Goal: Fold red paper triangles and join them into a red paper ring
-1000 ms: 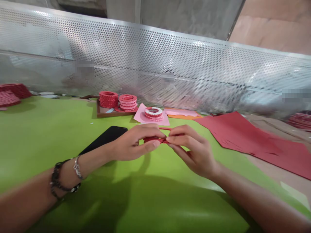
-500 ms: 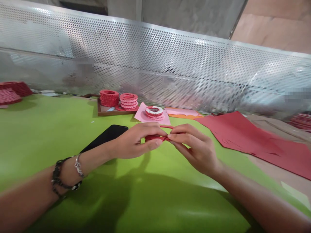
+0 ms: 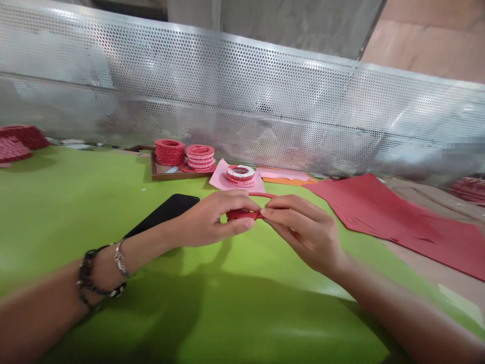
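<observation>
Between my hands, raised above the green tabletop (image 3: 227, 313), is a thin red ring (image 3: 242, 215), perhaps of paper or foam. My left hand (image 3: 215, 217) grips its left side between thumb and fingers. Fingertips of my right hand (image 3: 303, 225) pinch the near edge on the right, almost touching the left fingers. The ring's far rim shows as a narrow red arc behind the fingers; the rest is hidden by them. Under and behind my left wrist lies a black phone-like slab (image 3: 166, 212).
A brown tray (image 3: 182, 176) holds a red ring stack (image 3: 170, 152) and a pink-and-red stack (image 3: 200, 157). More rings (image 3: 241, 175) sit on a pink sheet (image 3: 220, 178). Large red sheets (image 3: 379, 212) lie right. A perforated metal panel (image 3: 227, 96) stands across the back.
The ring has tilted slightly, so more of its far rim shows between my hands. Both hands keep their hold in nearly the same place.
</observation>
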The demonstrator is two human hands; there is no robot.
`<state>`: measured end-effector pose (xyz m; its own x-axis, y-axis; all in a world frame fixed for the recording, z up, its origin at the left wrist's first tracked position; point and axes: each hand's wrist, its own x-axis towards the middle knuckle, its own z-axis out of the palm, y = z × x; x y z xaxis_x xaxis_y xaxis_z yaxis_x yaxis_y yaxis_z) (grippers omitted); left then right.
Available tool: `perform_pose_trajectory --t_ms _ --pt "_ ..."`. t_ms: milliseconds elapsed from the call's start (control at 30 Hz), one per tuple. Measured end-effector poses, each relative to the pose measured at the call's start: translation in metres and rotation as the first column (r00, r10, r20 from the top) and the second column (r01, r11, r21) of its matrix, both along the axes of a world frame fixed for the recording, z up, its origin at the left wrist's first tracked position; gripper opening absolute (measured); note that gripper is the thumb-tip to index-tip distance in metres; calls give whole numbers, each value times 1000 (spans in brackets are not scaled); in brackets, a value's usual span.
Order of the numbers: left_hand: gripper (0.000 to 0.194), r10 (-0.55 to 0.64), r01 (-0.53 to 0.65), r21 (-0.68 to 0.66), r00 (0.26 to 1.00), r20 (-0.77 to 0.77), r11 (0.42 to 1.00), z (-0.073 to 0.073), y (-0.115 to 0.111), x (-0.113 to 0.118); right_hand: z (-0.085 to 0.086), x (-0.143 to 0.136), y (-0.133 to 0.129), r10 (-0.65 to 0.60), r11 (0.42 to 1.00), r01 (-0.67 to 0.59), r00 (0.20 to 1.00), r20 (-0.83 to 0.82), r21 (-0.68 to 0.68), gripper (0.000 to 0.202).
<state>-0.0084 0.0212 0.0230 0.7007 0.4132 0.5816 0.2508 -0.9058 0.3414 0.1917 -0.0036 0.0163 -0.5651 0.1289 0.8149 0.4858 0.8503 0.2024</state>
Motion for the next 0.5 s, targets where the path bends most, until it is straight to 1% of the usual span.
perform_pose_trajectory --t_ms 133,233,500 --pt "22 10 -10 -35 1000 -8 999 1 0 0 1 0 -1 -22 1000 22 1000 12 21 11" --pt "22 15 -16 -69 1000 -15 998 0 1 1 1 1 -1 -32 999 32 999 13 9 9" --pt "24 -51 54 -177 998 26 983 -2 4 0 1 1 -2 -12 1000 12 1000 24 6 9"
